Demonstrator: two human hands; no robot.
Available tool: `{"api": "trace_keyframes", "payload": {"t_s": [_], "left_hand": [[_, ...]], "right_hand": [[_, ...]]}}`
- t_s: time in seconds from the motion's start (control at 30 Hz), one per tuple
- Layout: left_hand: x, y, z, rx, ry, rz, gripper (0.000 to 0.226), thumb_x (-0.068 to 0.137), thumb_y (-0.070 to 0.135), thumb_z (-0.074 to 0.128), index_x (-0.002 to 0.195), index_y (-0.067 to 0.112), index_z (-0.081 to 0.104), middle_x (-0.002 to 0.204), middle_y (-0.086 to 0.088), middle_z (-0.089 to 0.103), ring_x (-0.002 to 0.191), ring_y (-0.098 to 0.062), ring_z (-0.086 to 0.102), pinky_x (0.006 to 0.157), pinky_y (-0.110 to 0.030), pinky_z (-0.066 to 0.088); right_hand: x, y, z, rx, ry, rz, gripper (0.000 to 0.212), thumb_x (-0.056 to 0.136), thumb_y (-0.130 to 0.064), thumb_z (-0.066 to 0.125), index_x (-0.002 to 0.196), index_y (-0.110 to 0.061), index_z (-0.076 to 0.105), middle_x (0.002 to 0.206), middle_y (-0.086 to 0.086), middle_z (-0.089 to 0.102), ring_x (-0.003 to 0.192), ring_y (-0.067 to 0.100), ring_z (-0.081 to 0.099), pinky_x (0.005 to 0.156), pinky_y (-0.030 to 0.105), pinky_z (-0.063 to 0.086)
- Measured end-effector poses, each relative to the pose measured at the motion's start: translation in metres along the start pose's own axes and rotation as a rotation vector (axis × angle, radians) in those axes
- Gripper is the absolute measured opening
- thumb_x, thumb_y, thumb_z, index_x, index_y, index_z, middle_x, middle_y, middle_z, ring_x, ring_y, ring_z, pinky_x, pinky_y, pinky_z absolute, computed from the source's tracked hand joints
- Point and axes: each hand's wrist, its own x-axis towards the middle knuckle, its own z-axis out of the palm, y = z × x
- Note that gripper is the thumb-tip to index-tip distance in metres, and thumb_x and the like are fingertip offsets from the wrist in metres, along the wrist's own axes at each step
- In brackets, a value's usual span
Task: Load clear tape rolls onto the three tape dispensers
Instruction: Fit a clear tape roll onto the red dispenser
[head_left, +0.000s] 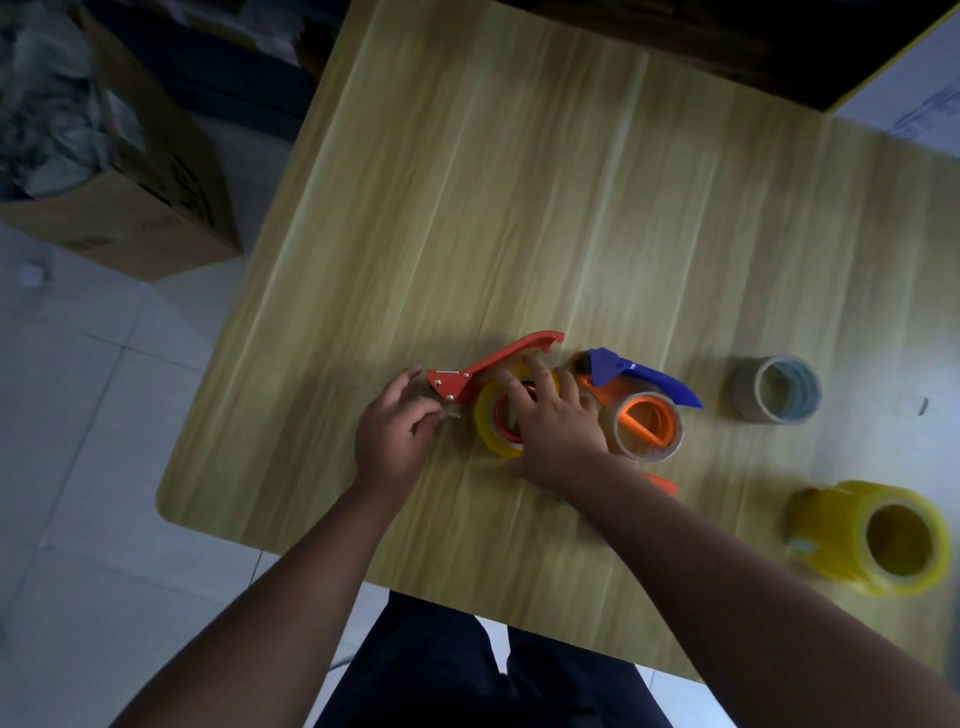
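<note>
Bench (519, 182) of pale wood grain fills the centre of the frame. Red tape dispenser (488, 366) lies left of centre, a yellowish tape roll (493, 431) seated on its hub. Right hand (556, 421) rests over that roll, fingers spread across its top face; grip apart, not clamped. Left hand (395, 426) sits at the dispenser's cutter end, fingertips pinched together on what appears to be the tape's loose end; the strip itself is too faint to confirm. Just right of the hands, an orange-and-blue tape dispenser (639, 387) lies carrying a clear tape roll (647, 428). Further right stands a loose clear tape roll (779, 389). At lower right, a stack of yellow tape rolls (872, 535) lies on its side. Cardboard box (130, 171) sits on the floor at upper left.
</note>
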Motion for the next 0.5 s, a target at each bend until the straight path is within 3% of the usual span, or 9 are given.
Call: {"api": "trace_keyframes", "payload": {"t_s": [0.1, 0.17, 0.23, 0.3, 0.37, 0.5], "left_hand": [[0.005, 0.0, 0.003, -0.006, -0.003, 0.055, 0.014, 0.085, 0.02, 0.063, 0.091, 0.018, 0.074, 0.135, -0.006, 0.059, 0.117, -0.021, 0.061, 0.084, -0.035, 0.053], [0.01, -0.002, 0.006, 0.004, 0.008, 0.106, 0.02, 0.086, 0.024, 0.059, 0.091, 0.013, 0.075, 0.131, -0.01, 0.061, 0.111, -0.026, 0.063, 0.083, -0.038, 0.053], [0.014, -0.009, 0.011, 0.041, 0.031, 0.143, 0.027, 0.088, 0.028, 0.057, 0.091, 0.008, 0.075, 0.129, -0.013, 0.062, 0.105, -0.03, 0.065, 0.082, -0.039, 0.053], [0.016, -0.017, 0.015, 0.042, 0.042, 0.132, 0.024, 0.087, 0.028, 0.06, 0.089, 0.009, 0.075, 0.13, -0.013, 0.061, 0.105, -0.03, 0.064, 0.084, -0.041, 0.053], [0.016, -0.02, 0.018, 0.029, 0.047, 0.119, 0.021, 0.085, 0.025, 0.061, 0.087, 0.01, 0.075, 0.131, -0.01, 0.06, 0.107, -0.029, 0.064, 0.085, -0.042, 0.052], [0.019, -0.022, 0.02, 0.021, 0.076, 0.089, 0.03, 0.084, 0.034, 0.063, 0.083, 0.006, 0.073, 0.129, -0.008, 0.062, 0.101, -0.027, 0.066, 0.083, -0.041, 0.053]], "right_hand": [[0.0, -0.004, 0.005, -0.019, 0.002, 0.011, 0.113, 0.079, -0.04, 0.077, 0.151, -0.038, -0.011, 0.161, 0.007, -0.019, 0.146, 0.041, -0.015, 0.112, 0.069, 0.012], [0.001, -0.014, 0.013, -0.029, 0.068, -0.007, 0.101, 0.079, -0.048, 0.072, 0.151, -0.037, 0.002, 0.162, 0.008, -0.016, 0.146, 0.041, -0.018, 0.112, 0.069, 0.005], [0.004, -0.025, 0.023, 0.008, 0.249, -0.047, 0.075, 0.079, -0.055, 0.067, 0.143, -0.035, 0.033, 0.16, 0.012, 0.012, 0.148, 0.041, 0.0, 0.113, 0.067, 0.008], [0.012, -0.034, 0.034, 0.078, 0.42, -0.057, 0.049, 0.078, -0.049, 0.068, 0.122, -0.031, 0.057, 0.145, 0.012, 0.042, 0.141, 0.041, 0.026, 0.112, 0.065, 0.018], [0.021, -0.041, 0.043, 0.161, 0.541, -0.036, 0.031, 0.076, -0.04, 0.07, 0.104, -0.026, 0.068, 0.131, 0.011, 0.056, 0.13, 0.042, 0.041, 0.108, 0.064, 0.025], [0.035, -0.049, 0.049, 0.175, 0.625, 0.029, 0.018, 0.078, -0.036, 0.067, 0.088, -0.022, 0.072, 0.116, 0.008, 0.064, 0.119, 0.04, 0.049, 0.107, 0.06, 0.028]]}}
